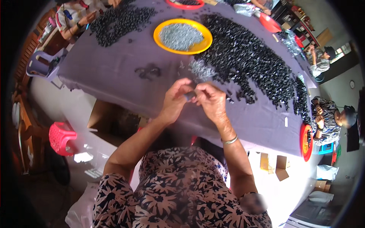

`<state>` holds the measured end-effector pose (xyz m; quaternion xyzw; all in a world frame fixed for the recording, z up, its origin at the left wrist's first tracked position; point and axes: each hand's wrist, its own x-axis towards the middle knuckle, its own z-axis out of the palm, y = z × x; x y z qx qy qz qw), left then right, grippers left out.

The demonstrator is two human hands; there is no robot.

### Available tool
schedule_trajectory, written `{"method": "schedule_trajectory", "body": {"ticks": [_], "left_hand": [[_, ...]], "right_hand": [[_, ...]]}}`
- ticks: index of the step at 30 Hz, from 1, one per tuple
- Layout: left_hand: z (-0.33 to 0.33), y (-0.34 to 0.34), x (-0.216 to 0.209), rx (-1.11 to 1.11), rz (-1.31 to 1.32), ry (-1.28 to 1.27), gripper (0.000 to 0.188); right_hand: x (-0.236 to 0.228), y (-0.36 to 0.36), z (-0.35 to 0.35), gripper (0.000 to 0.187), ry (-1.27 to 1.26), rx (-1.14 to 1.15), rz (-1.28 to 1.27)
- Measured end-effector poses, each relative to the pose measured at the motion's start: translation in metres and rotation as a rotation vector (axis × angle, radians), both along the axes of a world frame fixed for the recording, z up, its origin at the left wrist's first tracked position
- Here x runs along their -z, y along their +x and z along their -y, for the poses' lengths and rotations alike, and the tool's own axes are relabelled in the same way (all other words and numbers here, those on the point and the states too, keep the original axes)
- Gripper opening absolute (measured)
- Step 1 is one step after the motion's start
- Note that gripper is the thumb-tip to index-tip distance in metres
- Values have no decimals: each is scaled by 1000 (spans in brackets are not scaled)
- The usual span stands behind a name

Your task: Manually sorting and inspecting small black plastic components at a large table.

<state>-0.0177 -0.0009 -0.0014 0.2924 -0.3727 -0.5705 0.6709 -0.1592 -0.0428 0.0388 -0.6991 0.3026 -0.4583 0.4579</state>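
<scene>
Over the near edge of the cloth-covered table [114, 81], my two hands meet fingertip to fingertip. In my left hand [175, 99] a small dark piece [189, 95] is pinched between thumb and fingers; its exact kind is too small to make out. My right hand [211, 100] closes its thumb and fingers at the other end of that piece, and what they grip is partly hidden. Just beyond my fingers lies a loose heap of small clear and silvery pieces [201, 70]. A wide spread of small black parts [243, 49] begins to the right of it.
A yellow basin [208, 42] of silvery pieces stands beyond my hands. More black parts [118, 22] lie at far left, a few [149, 71] nearer. An orange-red basin [304, 146] sits at the right edge. Several people work around the table. A pink stool [62, 137] and cardboard box [110, 121] stand below left.
</scene>
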Motion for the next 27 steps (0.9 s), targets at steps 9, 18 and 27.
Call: {"method": "schedule_trajectory", "body": {"ticks": [9,18,27], "left_hand": [[3,3,8,-11,53,-29,53],[6,0,-9,-11,55,-62,34],[2,11,-2,26,104,-45,30]], "right_hand": [[3,-1,-1,2,-31,13,-36],[5,-2,3,14,63,-43,103],[-8,-93,8,8,198,308,28]]}}
